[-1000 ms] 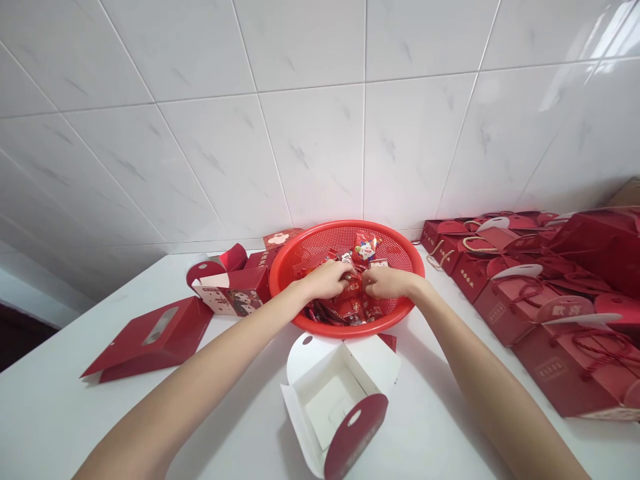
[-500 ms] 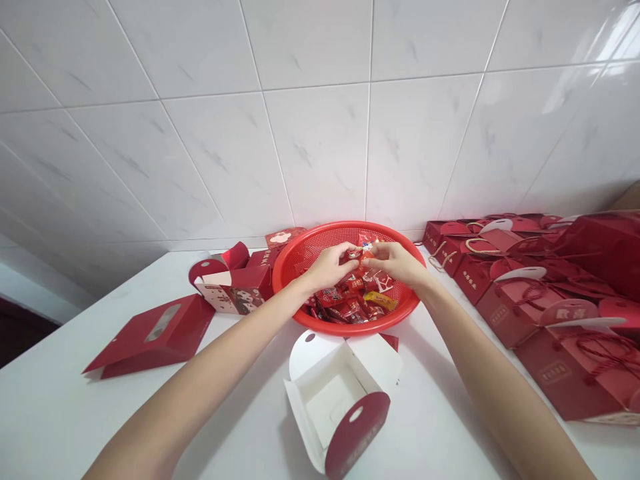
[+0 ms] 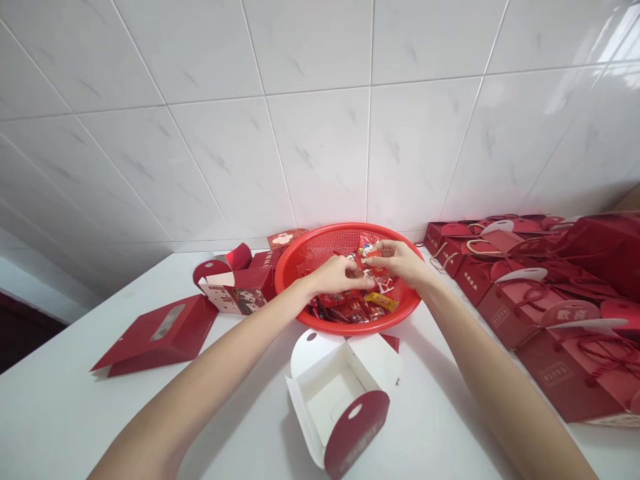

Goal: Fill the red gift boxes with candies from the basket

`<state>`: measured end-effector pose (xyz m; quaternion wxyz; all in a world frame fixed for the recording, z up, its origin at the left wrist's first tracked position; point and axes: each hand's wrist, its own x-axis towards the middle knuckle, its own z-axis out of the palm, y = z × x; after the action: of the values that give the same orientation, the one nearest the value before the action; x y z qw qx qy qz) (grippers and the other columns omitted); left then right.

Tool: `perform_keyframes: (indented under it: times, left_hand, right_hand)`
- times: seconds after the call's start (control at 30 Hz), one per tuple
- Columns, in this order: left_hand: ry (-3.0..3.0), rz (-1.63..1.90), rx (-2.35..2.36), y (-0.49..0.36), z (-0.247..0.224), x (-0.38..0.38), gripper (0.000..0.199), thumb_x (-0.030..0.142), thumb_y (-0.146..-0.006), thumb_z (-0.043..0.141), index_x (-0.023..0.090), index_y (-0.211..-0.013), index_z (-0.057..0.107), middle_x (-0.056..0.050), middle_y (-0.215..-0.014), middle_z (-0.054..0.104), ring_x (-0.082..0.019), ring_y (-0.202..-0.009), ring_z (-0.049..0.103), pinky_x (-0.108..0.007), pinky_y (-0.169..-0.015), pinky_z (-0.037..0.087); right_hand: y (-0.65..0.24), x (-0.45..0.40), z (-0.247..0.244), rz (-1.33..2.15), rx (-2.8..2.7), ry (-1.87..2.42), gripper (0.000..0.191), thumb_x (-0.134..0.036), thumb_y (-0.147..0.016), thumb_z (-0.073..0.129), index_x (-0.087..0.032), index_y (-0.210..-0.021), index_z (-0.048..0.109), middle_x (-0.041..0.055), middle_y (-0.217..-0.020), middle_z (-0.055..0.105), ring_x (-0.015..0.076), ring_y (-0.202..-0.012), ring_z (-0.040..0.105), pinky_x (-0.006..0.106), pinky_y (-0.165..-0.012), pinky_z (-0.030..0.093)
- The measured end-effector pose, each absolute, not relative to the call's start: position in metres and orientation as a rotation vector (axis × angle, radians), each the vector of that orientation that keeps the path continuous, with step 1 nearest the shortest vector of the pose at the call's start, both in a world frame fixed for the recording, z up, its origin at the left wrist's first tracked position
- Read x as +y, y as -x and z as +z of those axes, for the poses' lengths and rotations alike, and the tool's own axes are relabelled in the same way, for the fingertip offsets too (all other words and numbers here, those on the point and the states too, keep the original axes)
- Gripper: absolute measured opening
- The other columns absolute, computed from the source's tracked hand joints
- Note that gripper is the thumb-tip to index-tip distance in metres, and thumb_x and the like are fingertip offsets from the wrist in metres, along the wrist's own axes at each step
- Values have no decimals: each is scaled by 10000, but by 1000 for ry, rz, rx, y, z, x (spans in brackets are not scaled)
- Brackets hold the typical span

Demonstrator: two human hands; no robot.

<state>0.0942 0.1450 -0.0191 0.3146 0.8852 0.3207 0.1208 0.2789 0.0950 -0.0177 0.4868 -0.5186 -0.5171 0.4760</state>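
A round red plastic basket (image 3: 295, 257) with meshed walls holds several wrapped candies (image 3: 347, 310), mostly red. Over its left half, my left hand (image 3: 339, 275) reaches down among the candies, thumb stretched apart from the partly hidden fingers. My right hand (image 3: 404, 263) is at the basket's right side, thumb and fingers around a red candy packet (image 3: 379, 261). Below it lies a yellow-wrapped candy (image 3: 381, 301). In front of the basket stands an open carton box (image 3: 334, 400), white inside, with a dark red flap turned out towards me.
Rows of closed red gift boxes (image 3: 555, 373) with cord handles line the right side. At left are a flat-folded red box (image 3: 155, 337) and a partly opened patterned box (image 3: 240, 297). A white tiled wall (image 3: 320, 147) rises behind the white table (image 3: 240, 427).
My left hand has moved slightly right and down, spreading its thumb from its fingers. My right hand has shifted only a little. The boxes remain in place; the view has shifted slightly.
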Motion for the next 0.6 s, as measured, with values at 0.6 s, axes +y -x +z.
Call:
perform_keyframes:
  times: [0.6]
  left_hand:
    - [-2556,55,954,-94,-26,157,330,198,-780,641,215,-1102,704,-45,-1031,740,-224,-929,676,-282,-819,503]
  right_hand:
    - [-282,100,-18,1174,-1112,1259,72,-234,-736,712,-168,-758,693,70,-918,733,150,-735,665,217,-541,553]
